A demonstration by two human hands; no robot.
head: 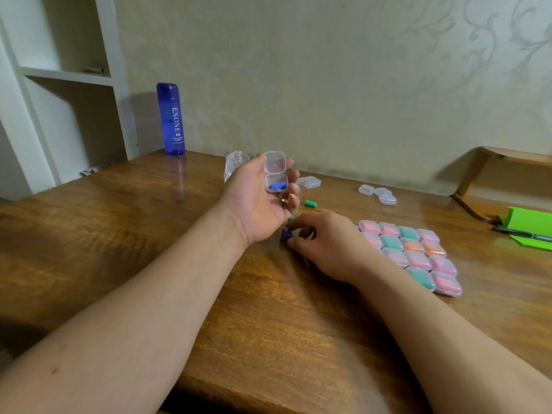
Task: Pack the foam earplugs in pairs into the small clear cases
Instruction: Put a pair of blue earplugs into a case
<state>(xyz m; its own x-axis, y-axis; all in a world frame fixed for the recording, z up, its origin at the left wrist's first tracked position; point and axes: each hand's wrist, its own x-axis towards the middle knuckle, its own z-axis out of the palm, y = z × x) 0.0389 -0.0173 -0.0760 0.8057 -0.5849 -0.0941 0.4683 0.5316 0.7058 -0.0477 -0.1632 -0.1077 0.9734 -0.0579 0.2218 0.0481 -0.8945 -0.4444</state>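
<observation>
Earplug (287, 233), purple, on table (149, 234), 6 o'clock of left grip (263, 201), pinched by right grip (325, 243). Foam likely soft, light; take mid-body. Left grip holds open case (275, 162), blue earplug (277, 186) inside.

- The left hand (260, 201), palm up, holds an open clear case (276, 174) with a blue earplug (277, 186) inside.
- The right hand (328, 246) pinches a purple earplug (287, 233) on the table (149, 234).
- Filled cases (412, 252) lie in rows just beside it.

A blue bottle (171, 118) stands at the wooden table's (119, 234) back, black pen (521, 233) far right.
</observation>
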